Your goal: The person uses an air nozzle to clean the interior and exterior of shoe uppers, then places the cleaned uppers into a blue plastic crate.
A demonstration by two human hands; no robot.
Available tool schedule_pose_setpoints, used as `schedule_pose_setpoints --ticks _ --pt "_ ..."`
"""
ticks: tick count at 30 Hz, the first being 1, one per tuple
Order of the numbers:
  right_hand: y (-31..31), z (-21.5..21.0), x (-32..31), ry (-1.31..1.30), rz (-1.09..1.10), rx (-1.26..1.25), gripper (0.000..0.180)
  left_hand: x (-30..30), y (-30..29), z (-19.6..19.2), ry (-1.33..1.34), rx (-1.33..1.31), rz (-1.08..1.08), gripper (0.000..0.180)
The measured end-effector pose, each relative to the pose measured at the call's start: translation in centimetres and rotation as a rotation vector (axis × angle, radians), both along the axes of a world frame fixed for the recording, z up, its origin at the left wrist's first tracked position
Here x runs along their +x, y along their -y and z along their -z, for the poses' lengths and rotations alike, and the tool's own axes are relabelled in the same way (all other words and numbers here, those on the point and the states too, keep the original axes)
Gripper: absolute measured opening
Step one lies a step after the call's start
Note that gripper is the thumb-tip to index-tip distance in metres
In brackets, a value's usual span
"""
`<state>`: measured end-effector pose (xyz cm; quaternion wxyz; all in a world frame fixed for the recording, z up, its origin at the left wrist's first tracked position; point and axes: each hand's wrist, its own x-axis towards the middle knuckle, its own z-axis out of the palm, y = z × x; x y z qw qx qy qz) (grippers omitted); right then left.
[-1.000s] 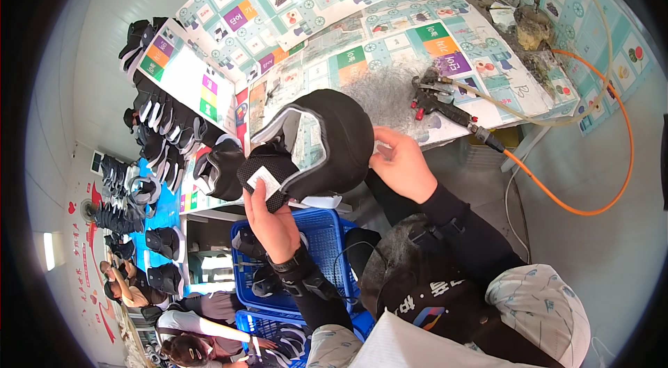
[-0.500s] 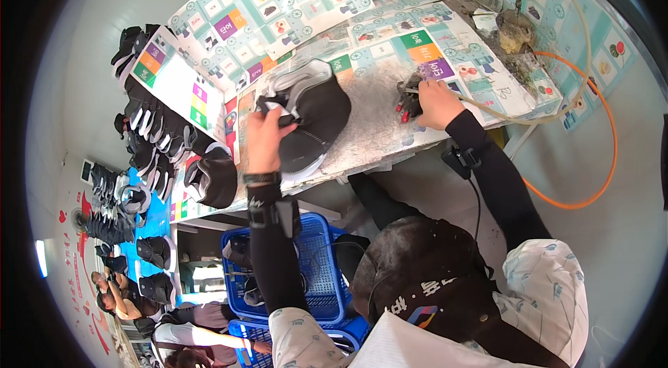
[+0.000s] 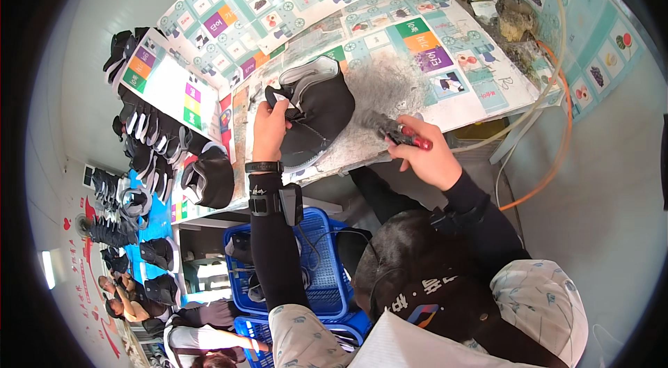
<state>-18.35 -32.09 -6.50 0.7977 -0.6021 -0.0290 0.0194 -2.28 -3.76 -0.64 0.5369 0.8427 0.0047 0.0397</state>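
My left hand [image 3: 270, 128] is closed on the edge of a black ankle-high shoe [image 3: 321, 114] with a pale grey lining. The shoe lies tilted on the worktable [image 3: 390, 100], and a white rim shows along its lower edge. To its right, my right hand [image 3: 430, 157] is wrapped round a dark air gun [image 3: 396, 131] with red parts. The gun's dark front end points at the shoe and is apart from it. A pale hose [image 3: 501, 137] runs up to the right hand; where it joins the gun is hidden.
A second black shoe [image 3: 211, 176] stands on the table's left end, beside rows of shoes [image 3: 149, 135]. Blue baskets [image 3: 327, 298] sit below the table. An orange hose [image 3: 557, 159] hangs at the right. Other people [image 3: 202, 340] are at lower left.
My right hand has picked the air gun up off the table and brought it nearer, toward the shoe. The left hand keeps its hold, and the shoe has turned slightly.
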Motion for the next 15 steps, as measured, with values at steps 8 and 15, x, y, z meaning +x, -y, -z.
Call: schedule_pose_setpoints --ticks 8,15 --pt "-1.2 0.3 -1.8 0.34 0.21 -0.325 0.019 -0.5 0.2 0.0 0.018 0.005 0.01 0.031" --pt "-0.3 -0.2 -2.7 0.312 0.134 -0.419 0.016 -0.6 0.2 -0.1 0.019 0.017 -0.006 0.031"
